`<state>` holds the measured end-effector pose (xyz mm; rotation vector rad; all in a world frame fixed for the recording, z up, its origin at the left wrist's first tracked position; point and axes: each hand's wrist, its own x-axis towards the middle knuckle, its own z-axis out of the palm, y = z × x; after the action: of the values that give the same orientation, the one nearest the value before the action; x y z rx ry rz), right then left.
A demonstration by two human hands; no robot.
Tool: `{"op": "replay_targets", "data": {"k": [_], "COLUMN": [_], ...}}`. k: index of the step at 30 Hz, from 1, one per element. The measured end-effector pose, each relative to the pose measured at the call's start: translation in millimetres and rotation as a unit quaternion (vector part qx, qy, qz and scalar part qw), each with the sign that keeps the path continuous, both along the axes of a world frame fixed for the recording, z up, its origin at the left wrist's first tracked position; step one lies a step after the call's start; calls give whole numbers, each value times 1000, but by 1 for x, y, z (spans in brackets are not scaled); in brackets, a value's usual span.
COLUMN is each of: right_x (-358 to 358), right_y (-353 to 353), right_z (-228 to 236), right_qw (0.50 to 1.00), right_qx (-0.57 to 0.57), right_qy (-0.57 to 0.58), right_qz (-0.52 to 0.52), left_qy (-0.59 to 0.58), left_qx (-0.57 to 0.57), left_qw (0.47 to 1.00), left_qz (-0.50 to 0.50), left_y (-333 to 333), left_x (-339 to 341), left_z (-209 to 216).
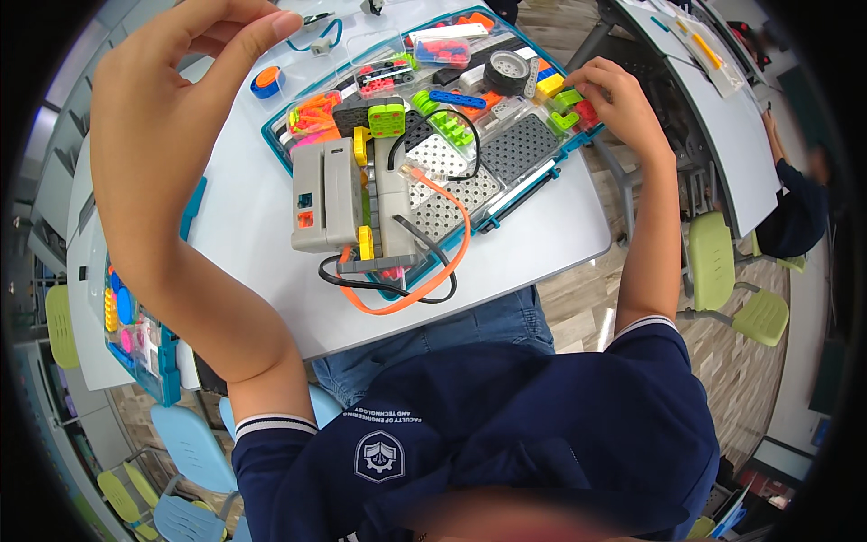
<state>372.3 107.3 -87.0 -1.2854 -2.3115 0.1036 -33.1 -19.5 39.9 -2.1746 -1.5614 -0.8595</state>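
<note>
My left hand (203, 59) is raised high at the upper left, close to the camera. Its fingers are bent with the thumb held apart, and the top edge cuts part of it off; I see nothing in it. Over the right end of a teal-edged parts box, my right hand (616, 98) reaches down with loosely bent fingers, above lime green connectors (565, 113) and a yellow block (549, 86). Between my arms rests a grey control brick (325, 197) joined to grey and yellow parts and a lime green block (386, 119). An orange cable (466, 230) and a black cable loop from it.
The parts box (495, 222) holds perforated plates (519, 144), a black wheel (508, 70) and coloured pieces. An orange and blue round piece (266, 81) and a blue cable (340, 34) lie beyond. Another box (168, 375) stands left. Right are green chairs (713, 262) and another person (795, 212).
</note>
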Motion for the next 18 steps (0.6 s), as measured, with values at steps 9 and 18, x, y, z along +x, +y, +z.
{"op": "replay_targets", "data": {"k": [9, 18], "right_x": [-16, -14], "right_y": [-4, -3], "right_z": [7, 10], "right_qw": [999, 997], "right_qx": [-12, -49], "right_qy": [-44, -67], "right_qz": [27, -6], "left_qy": [-16, 4], "left_qx": [-17, -9], "left_qw": [1000, 1000], "left_qz": [8, 17], "left_y": [-1, -2], "left_x": [0, -2], "left_z": [-2, -1]}}
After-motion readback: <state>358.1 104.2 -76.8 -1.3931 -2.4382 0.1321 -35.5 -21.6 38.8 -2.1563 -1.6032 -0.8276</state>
